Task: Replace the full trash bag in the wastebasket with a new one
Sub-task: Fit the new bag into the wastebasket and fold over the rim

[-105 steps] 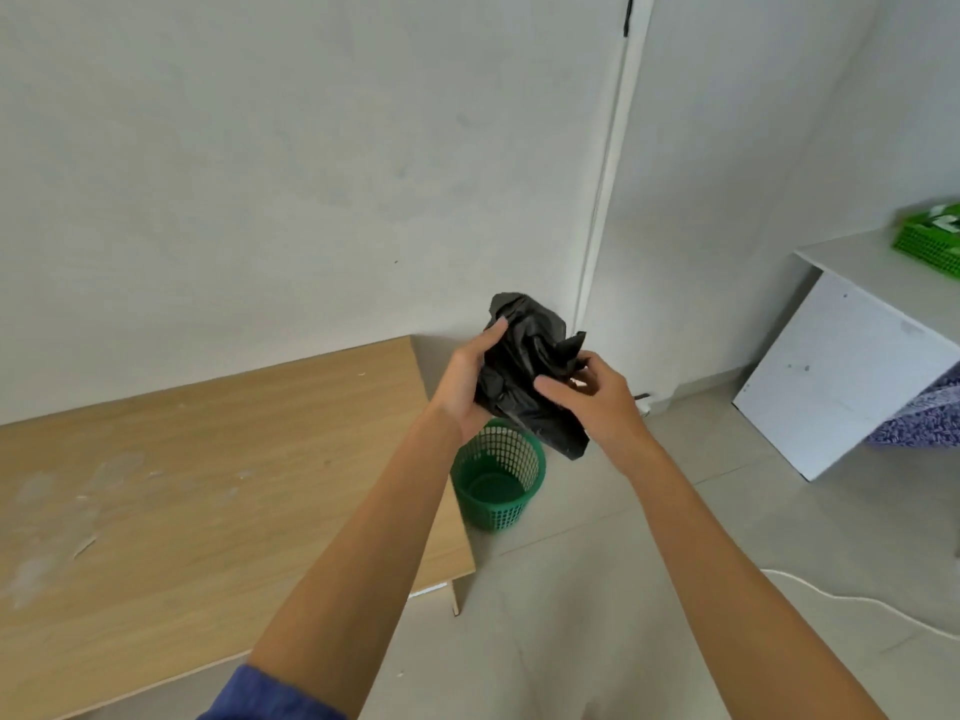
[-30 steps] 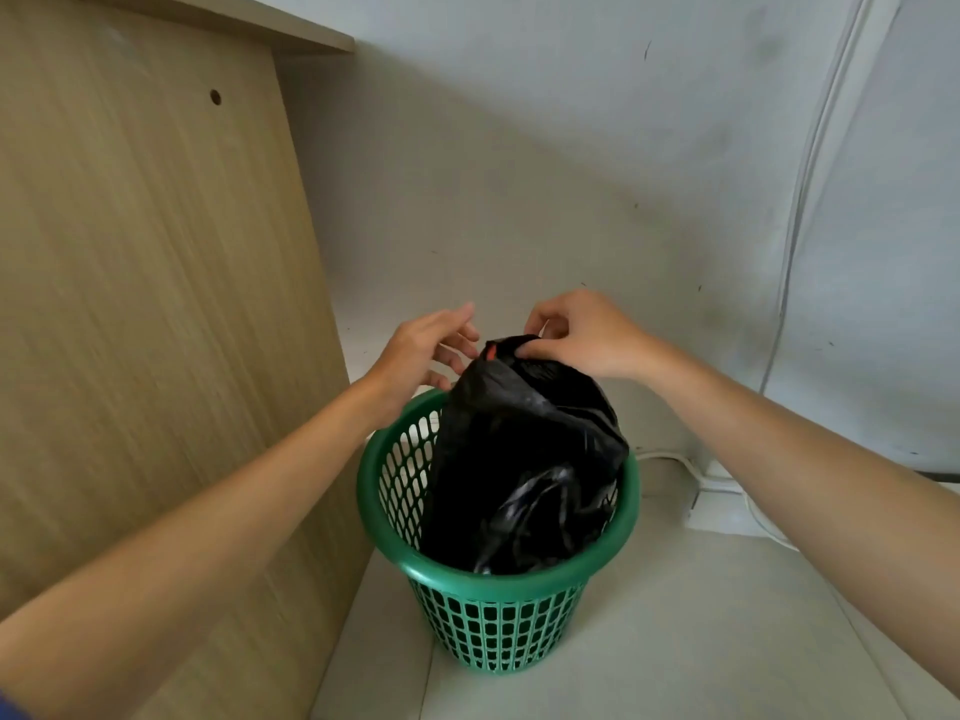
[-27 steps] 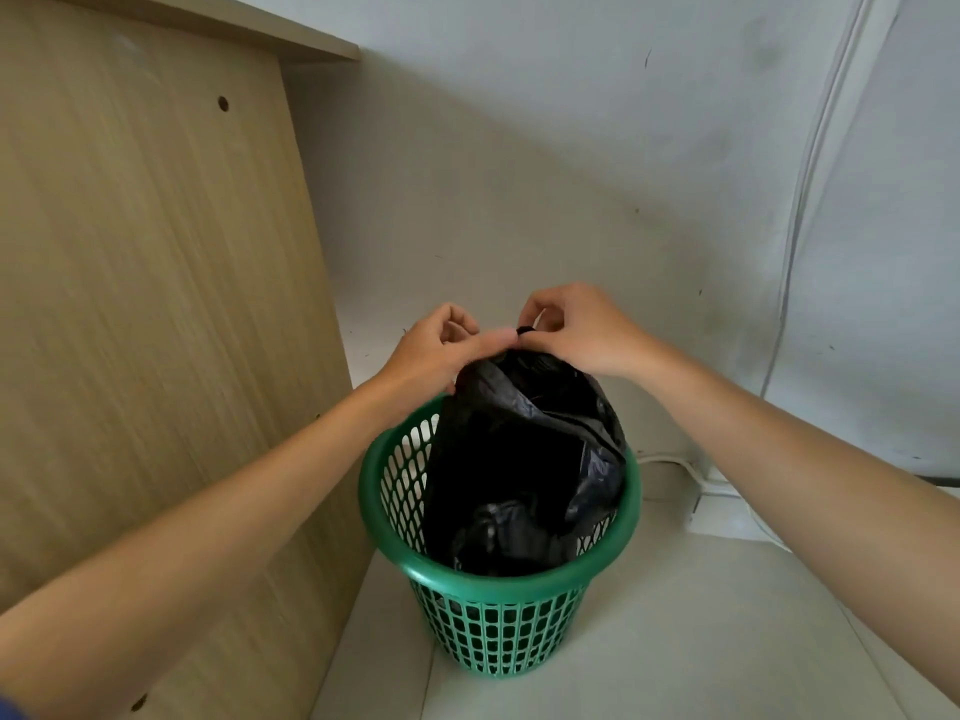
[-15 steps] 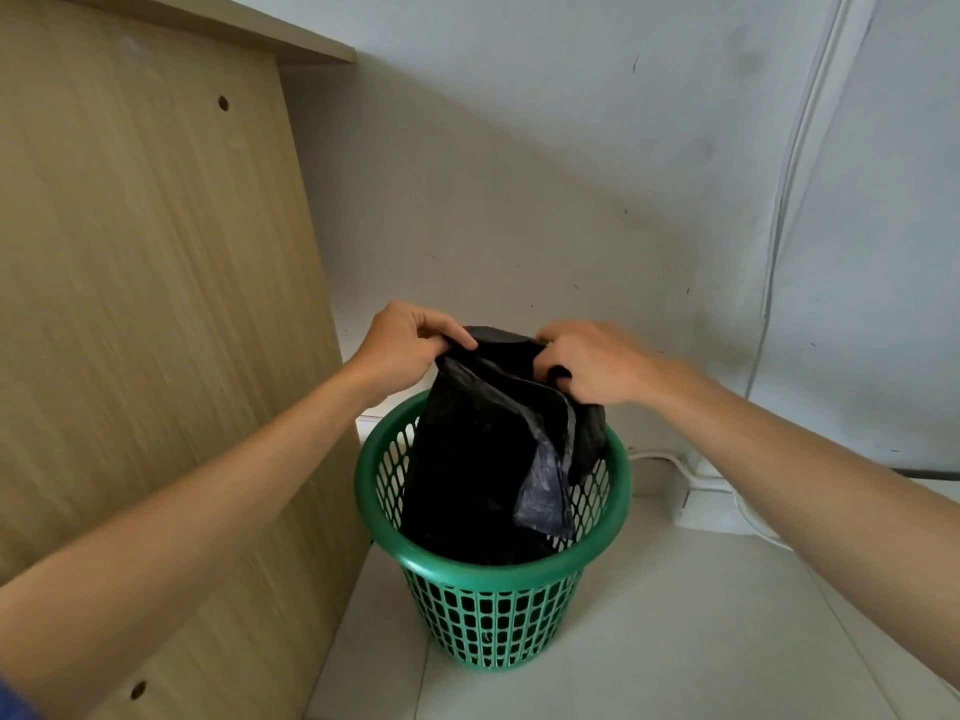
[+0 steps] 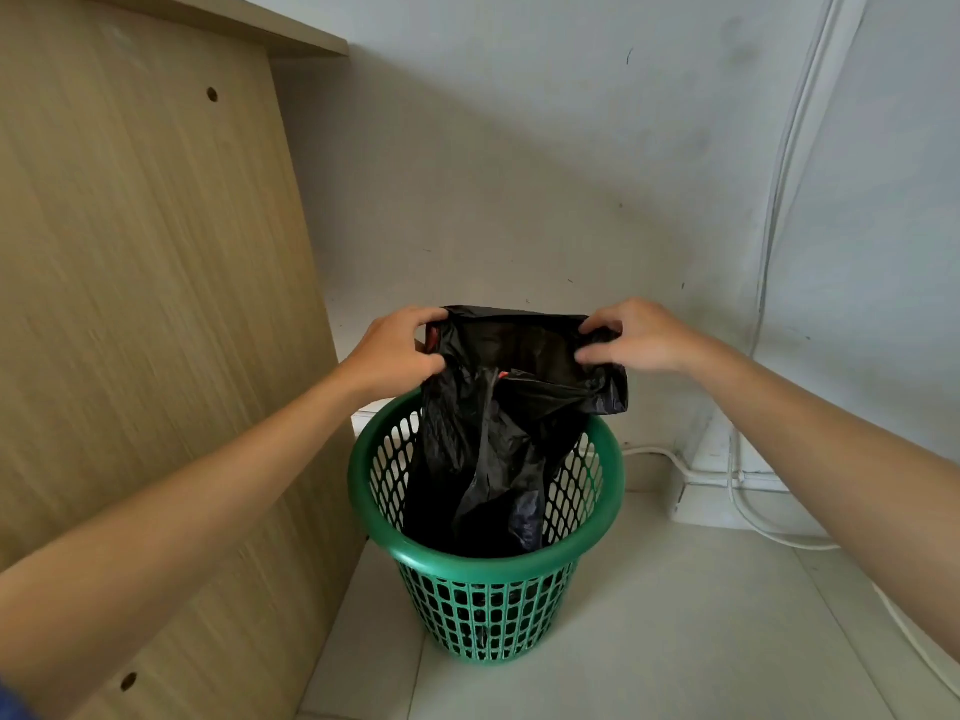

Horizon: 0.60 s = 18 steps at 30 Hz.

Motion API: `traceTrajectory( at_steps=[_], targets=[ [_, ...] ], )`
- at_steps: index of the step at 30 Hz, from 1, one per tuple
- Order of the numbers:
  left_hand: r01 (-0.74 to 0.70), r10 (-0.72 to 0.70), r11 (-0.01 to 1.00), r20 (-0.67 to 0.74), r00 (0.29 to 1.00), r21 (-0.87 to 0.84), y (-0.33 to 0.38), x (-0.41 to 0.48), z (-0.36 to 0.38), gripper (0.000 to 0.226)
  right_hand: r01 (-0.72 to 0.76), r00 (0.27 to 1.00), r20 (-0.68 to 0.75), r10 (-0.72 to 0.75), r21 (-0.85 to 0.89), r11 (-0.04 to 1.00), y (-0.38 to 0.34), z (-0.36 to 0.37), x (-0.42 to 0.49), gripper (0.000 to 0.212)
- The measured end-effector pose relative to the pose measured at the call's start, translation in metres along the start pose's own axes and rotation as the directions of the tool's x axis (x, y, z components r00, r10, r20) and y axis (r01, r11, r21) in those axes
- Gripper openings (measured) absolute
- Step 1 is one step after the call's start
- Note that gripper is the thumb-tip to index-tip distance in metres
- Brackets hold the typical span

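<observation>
A green plastic wastebasket [image 5: 485, 566] with a lattice wall stands on the pale floor by the wall. A black trash bag [image 5: 498, 428] hangs down into it, its lower part inside the basket and its mouth held above the rim. My left hand [image 5: 395, 350] grips the left edge of the bag's mouth. My right hand [image 5: 631, 337] pinches the right edge. The mouth is stretched wide between both hands, and a small red spot shows inside the bag.
The side panel of a wooden desk [image 5: 150, 324] rises close on the left of the basket. A white wall stands behind. A white power strip [image 5: 727, 498] with white cables [image 5: 769, 527] lies on the floor to the right.
My hands have moved apart, pulling the bag's mouth from a bunched top into a wide opening. Earlier I stood holding the crumpled bag above the basket; now I am low beside it.
</observation>
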<state>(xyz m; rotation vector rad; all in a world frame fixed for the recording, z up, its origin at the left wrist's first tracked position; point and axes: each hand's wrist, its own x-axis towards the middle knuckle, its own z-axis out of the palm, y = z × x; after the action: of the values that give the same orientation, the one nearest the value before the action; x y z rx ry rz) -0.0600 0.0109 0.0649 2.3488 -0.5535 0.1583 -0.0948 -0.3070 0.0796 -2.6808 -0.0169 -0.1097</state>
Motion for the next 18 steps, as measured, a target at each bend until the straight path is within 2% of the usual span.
traceTrajectory(
  at_steps=[3,4,5,9,12,15,17,18],
  targets=[
    [0.043,-0.056,0.996,-0.179,0.982,-0.078,0.002,0.0,0.005,0.02,0.048,0.995,-0.087,-0.04,0.093,0.995,0.0,0.002,0.004,0.024],
    [0.031,-0.043,0.998,-0.201,0.979,-0.059,0.002,0.001,0.006,0.008,0.068,0.995,-0.076,-0.061,0.091,0.993,-0.002,0.003,0.004,0.024],
    [0.008,-0.013,1.0,-0.189,0.982,-0.027,0.002,0.002,0.007,0.005,0.085,0.995,-0.061,-0.08,0.09,0.992,-0.004,0.004,0.004,0.028],
    [-0.101,0.101,0.995,-0.017,0.995,0.02,0.012,0.007,0.009,0.028,0.153,0.988,-0.052,-0.146,0.198,0.968,-0.017,0.008,0.005,0.039],
    [-0.096,0.08,0.992,0.185,0.979,0.078,0.018,0.017,0.014,0.034,0.207,0.978,-0.058,-0.199,0.235,0.95,-0.026,0.012,0.005,0.044],
    [-0.017,-0.006,0.997,0.275,0.962,0.081,0.019,0.025,0.022,0.047,0.256,0.965,-0.083,-0.25,0.069,0.964,-0.028,0.018,0.008,0.042],
    [0.028,-0.03,1.0,0.219,0.975,0.013,0.017,0.026,0.025,0.047,0.236,0.966,-0.086,-0.243,-0.079,0.968,-0.025,0.021,0.009,0.041],
    [0.048,-0.043,0.999,0.178,0.983,-0.025,0.016,0.027,0.025,0.046,0.203,0.973,-0.077,-0.217,-0.152,0.967,-0.023,0.022,0.009,0.048]
  ],
)
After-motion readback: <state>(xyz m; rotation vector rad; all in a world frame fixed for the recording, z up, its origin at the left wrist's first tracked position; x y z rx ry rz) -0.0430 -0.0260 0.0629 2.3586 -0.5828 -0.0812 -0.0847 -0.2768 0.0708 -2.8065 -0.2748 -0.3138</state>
